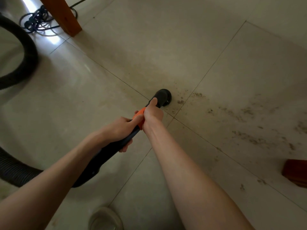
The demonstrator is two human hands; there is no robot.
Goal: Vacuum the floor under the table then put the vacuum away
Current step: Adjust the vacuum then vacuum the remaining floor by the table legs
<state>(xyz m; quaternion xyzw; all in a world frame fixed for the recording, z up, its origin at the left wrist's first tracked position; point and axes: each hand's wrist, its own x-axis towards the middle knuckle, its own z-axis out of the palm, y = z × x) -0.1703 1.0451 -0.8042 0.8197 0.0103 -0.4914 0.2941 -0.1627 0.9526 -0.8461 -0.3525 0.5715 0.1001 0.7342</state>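
Observation:
A black vacuum wand (106,155) with an orange collar (139,113) points down at the tiled floor (166,47). Its round black nozzle (163,97) touches the tiles near a grout crossing. My left hand (122,130) grips the wand behind the collar. My right hand (152,112) grips it just ahead, thumb lying along the nozzle neck. A ribbed black hose (11,171) runs off the wand's rear to the left and loops up the left edge. Brown crumbs and dust (249,130) lie scattered on the tiles to the right of the nozzle.
A wooden table leg (63,15) stands at the top left, with a tangle of dark cables (36,20) beside it. A dark red-brown wooden piece (295,171) sits at the right edge. A round pale object (104,219) lies at the bottom by my left arm.

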